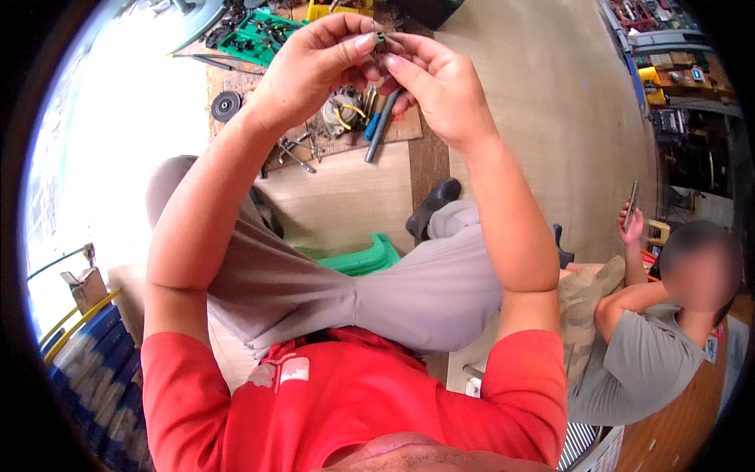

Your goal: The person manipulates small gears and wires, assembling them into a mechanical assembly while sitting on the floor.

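Note:
Both my hands are raised at the top of the head view, fingertips nearly meeting. Between them is a small greenish and dark part (380,38), too small to name. My left hand (314,69) pinches it with thumb and forefinger. My right hand (447,93) has its fingers closed at the part's other side; its grip is partly hidden. Below lies a wooden work board (401,128). On it are a dark grey tube (381,132), a blue-handled tool (371,127), yellow-handled pliers (343,118), metal fittings (299,149) and a black ribbed disc (226,106).
A green tray (253,38) of small tools sits at the far left, near a yellow bin (340,8). Between my legs is a green plastic stool (366,258). At the right, a seated person (645,366) holds a phone (631,203). Blue crates (98,381) stand at left.

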Motion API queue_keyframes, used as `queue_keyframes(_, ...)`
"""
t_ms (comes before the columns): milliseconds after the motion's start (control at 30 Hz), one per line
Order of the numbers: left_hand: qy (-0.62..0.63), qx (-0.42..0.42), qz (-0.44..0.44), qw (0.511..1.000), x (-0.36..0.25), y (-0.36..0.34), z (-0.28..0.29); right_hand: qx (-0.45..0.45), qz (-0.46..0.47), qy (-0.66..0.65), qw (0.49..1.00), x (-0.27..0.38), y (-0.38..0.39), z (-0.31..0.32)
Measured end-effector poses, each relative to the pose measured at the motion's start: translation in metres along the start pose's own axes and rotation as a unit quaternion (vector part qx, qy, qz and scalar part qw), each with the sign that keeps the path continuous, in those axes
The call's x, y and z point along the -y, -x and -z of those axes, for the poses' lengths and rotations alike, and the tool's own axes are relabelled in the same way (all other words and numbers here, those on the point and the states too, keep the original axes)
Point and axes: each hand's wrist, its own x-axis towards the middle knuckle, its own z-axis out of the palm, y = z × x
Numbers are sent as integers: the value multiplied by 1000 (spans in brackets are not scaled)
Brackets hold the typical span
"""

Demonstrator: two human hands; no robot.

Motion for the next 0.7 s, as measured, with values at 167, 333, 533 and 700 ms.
queue_keyframes(167,42,-11,-30,999,-1,0,-1,-52,8,25,998,1,5,2)
queue_keyframes(333,48,2,-65,997,2,-4,-1,-79,68,219,970,10,15,-1)
queue_keyframes(533,3,-16,-68,998,4,-6,-4,-83,141,258,952,23,25,0)
queue_keyframes(700,-61,-7,-51,997,6,-5,-9,-121,221,319,914,35,28,13)
